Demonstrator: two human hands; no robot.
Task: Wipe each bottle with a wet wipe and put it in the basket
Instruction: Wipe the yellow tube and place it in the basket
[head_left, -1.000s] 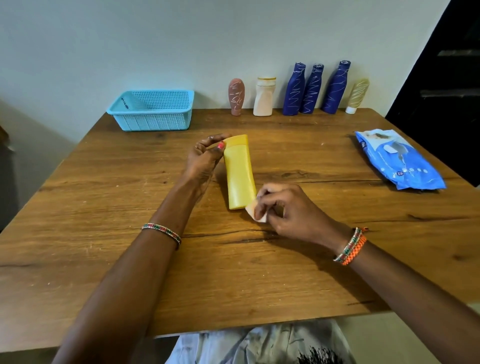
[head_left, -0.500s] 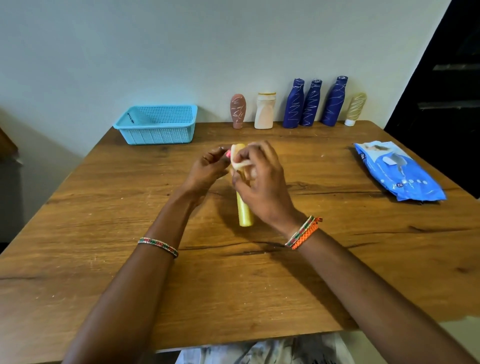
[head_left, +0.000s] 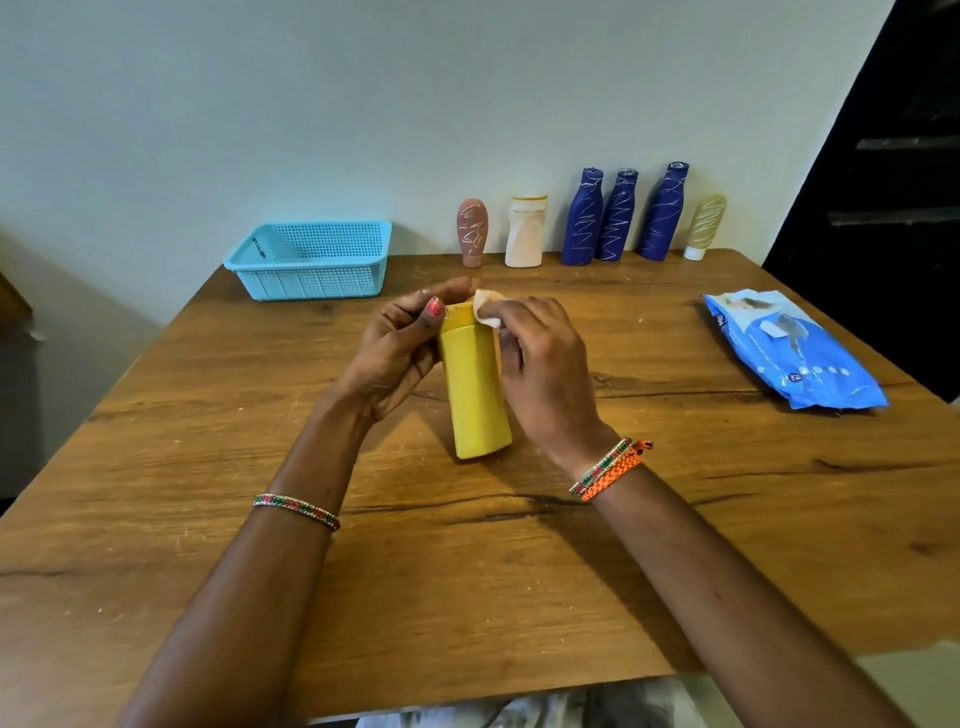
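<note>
Your left hand (head_left: 395, 348) grips the top end of the yellow bottle (head_left: 475, 395), thumb and fingers curled round its cap, while the bottom end rests on or just above the table (head_left: 208, 415); which, the view does not show. Your right hand (head_left: 540, 364) pinches the wet wipe (head_left: 488, 309) against the cap. A second ago the bottle lay flatter on the wood and the wipe was down at its near end; since then the wipe has travelled up the whole body to the cap, and the bottle has been tipped up toward you. By that reading, wiping of this bottle is close to complete, and the transfer comes next. The basket (head_left: 311, 260) stands at the far left, well apart from your hands, with no bottle visible inside. Six bottles (head_left: 587, 218) wait in a row along the wall; the wipe pack (head_left: 795, 348) lies at your right.
</note>
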